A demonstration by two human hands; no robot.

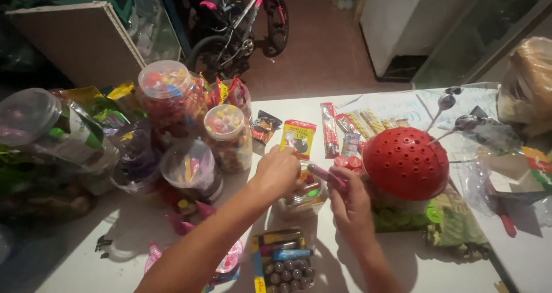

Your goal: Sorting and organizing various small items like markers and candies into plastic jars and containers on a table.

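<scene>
Risk noted: my left hand (278, 171) reaches over the open clear tub of sweets (303, 198), fingers curled down at its rim, whether pinching anything I cannot tell; a knock from that wrist could tip the tub, which stands close to the lidded candy jars (230, 135). My right hand (348, 204) is closed round a purple wrapped stick sweet (325, 176), its tip angled across the tub's mouth; a loose grip would drop it among the packets. The tub sits mid-desk (115, 235), directly beneath both hands, just left of the red perforated dome (405, 162).
</scene>
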